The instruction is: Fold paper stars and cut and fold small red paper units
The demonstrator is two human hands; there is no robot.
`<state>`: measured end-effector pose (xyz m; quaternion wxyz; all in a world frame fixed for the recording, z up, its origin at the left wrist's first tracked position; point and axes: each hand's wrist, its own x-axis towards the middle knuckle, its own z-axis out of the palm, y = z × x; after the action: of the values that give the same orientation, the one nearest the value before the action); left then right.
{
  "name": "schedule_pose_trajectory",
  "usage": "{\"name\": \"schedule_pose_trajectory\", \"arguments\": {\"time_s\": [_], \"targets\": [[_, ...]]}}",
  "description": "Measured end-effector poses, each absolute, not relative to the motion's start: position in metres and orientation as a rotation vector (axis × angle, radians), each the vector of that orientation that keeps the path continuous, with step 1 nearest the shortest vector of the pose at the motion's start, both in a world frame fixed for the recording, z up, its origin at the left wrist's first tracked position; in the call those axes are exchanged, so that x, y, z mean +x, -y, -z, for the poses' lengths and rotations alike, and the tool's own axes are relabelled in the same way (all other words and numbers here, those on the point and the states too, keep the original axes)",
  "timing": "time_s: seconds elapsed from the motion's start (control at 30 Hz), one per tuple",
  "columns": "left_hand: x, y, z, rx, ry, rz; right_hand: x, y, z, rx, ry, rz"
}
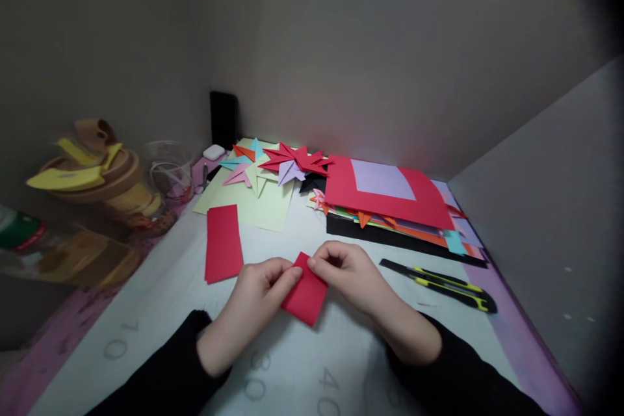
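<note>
A small folded red paper (307, 296) lies on the white cutting mat (160, 312) between my hands. My left hand (253, 302) pinches its upper left edge with fingertips. My right hand (348, 273) grips the top corner from the right. Both sleeves are black. A red paper strip (223, 242) lies flat to the left of my left hand.
Two black-and-yellow utility knives (443, 285) lie right of my right hand. A stack of coloured paper sheets (390, 198) and folded paper stars (287, 166) sit at the back. Left are tape rolls (97, 172), a clear cup (168, 169), a white earbud case (213, 151) and a dark phone (223, 118).
</note>
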<state>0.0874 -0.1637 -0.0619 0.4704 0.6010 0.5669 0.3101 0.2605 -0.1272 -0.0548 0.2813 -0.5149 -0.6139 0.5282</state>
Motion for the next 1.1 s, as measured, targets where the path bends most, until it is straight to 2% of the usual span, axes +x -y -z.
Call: {"name": "schedule_pose_trajectory", "arguments": {"time_s": [0.37,0.57,0.6,0.77,1.1], "targets": [[0.085,0.160,0.060,1.431,-1.403,-0.801,0.268,0.118,0.059,-1.388,1.684,-1.257],[0.081,0.158,0.062,1.371,-1.522,-0.922,0.273,0.100,0.085,-1.475,1.449,-0.842],[0.080,0.158,0.063,1.355,-1.546,-0.962,0.270,0.103,0.086,-1.438,1.435,-0.884],[0.080,0.162,0.065,1.307,-1.580,-1.069,0.249,0.130,0.074,-1.124,1.399,-1.500],[0.082,0.160,0.065,1.245,-1.524,-1.063,0.244,0.137,0.073,-1.220,1.316,-1.459]]}}
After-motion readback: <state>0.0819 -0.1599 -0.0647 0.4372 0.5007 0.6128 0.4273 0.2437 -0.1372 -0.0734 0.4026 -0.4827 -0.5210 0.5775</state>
